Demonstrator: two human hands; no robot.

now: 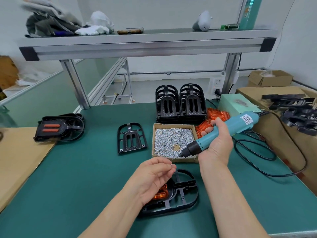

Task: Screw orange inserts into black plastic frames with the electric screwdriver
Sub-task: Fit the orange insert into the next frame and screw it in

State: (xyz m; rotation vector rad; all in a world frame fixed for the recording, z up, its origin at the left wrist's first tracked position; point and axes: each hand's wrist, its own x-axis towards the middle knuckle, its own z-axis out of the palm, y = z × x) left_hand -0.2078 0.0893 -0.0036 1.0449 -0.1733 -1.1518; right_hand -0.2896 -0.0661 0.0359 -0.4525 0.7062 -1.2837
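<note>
A small silver screw [172,165] was pinched by the left hand [154,176]; the teal electric screwdriver [228,131] was clasped in the right hand [216,145] — squareness on the bit [178,156] was judged key.

There was only the one camera, worn on the person's head, and it looked forward and steeply down over the green worktop [85,186]. It sat close. Both forearms showed from the bottom edge upward, with the left hand [152,177] pinching a screw [172,164] near the middle of the picture. The right hand [217,145] gripped the electric screwdriver [243,121] just to its right. The black frame [185,191] lay nearest, partly under the left wrist. The wide lens bowed the aluminium shelf [145,47] across the top. At the far edges it caught a cardboard box [271,78] on the right and a cardboard sheet [20,160] on the left.
</note>
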